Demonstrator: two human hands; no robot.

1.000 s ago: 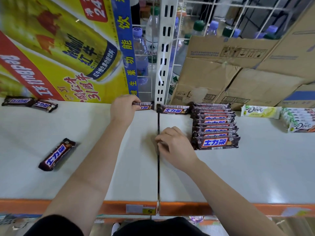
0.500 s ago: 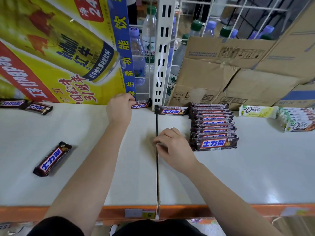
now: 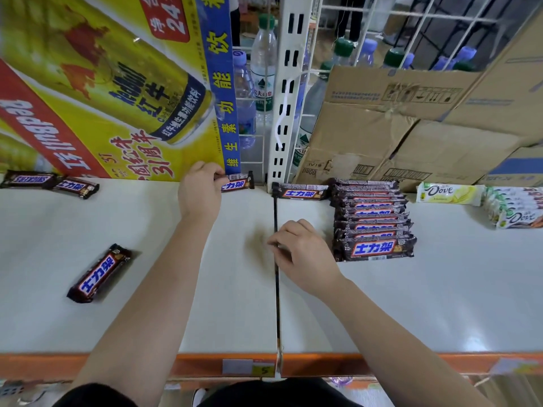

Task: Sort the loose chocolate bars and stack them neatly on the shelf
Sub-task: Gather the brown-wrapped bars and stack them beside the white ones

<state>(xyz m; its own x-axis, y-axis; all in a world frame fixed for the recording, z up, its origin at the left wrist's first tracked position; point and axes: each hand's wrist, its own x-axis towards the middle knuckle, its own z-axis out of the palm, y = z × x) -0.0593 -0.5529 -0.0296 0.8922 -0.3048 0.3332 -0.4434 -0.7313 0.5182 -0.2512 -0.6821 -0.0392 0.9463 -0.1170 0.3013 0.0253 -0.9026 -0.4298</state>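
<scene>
Hardly anything has moved since a moment ago. Nearest, a loose bar lies slanted on the left of the shelf. The right hand stays curled on the shelf, just beside the stack; I cannot tell if it holds anything. Farther back, the left hand still grips the back bar by its end, near the post.

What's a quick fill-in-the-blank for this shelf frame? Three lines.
The left hand grips one bar; the right hand rests ____ of the neat stack.
Against the poster at far left lie ____ loose bars.
The pale yellow bar reads ____.
Answers: left; two; Dove.
</scene>
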